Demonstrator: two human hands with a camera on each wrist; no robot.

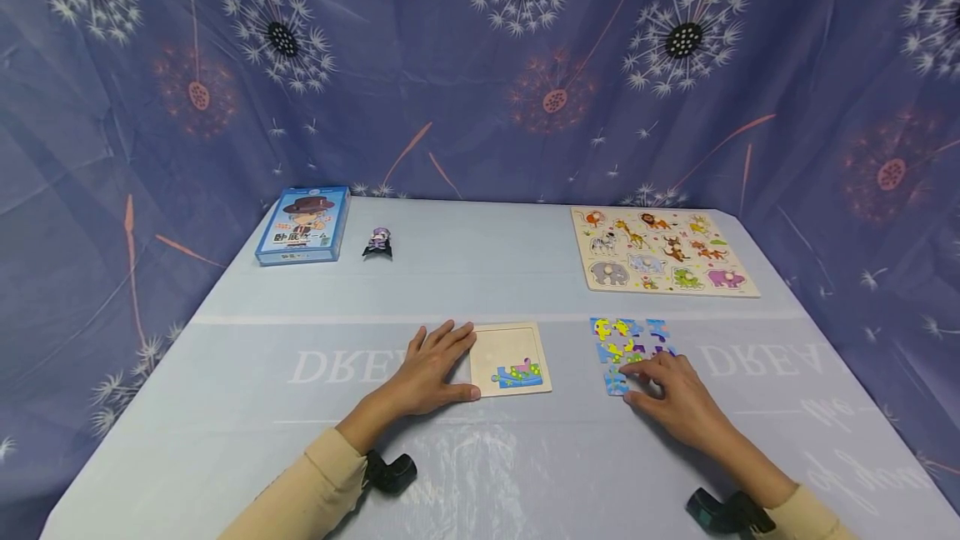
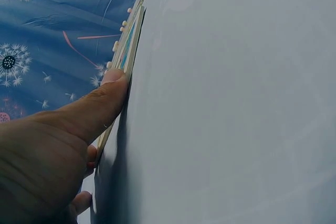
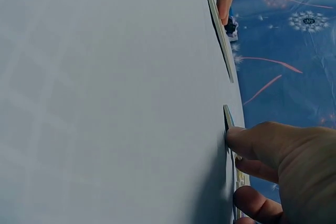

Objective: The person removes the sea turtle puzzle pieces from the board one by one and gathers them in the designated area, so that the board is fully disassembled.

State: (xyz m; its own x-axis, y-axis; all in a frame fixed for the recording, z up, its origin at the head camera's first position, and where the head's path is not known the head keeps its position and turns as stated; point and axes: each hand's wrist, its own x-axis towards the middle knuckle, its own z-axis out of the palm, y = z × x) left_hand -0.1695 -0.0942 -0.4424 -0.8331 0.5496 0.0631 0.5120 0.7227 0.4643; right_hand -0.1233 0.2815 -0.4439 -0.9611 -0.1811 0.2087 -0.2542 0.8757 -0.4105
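Note:
My left hand (image 1: 431,369) lies spread at the left side of a square wooden puzzle tray (image 1: 498,344), its thumb and a fingertip touching the tray's left edge. Inside the tray, a few joined jigsaw pieces (image 1: 521,373) with blue, green and pink print fill the lower right corner. To the right, loose jigsaw pieces (image 1: 611,348) lie in a cluster on the table. My right hand (image 1: 675,394) pinches a blue jigsaw piece (image 1: 617,383) at the cluster's near end with thumb and index finger. In the right wrist view its thumb (image 3: 244,137) touches a piece's edge.
Behind the cluster lies a wooden animal peg board (image 1: 663,252). A blue game box (image 1: 303,225) sits at the back left, with a small dark figurine (image 1: 378,243) beside it. Patterned cloth (image 1: 465,65) hangs behind the light-covered table (image 1: 465,273).

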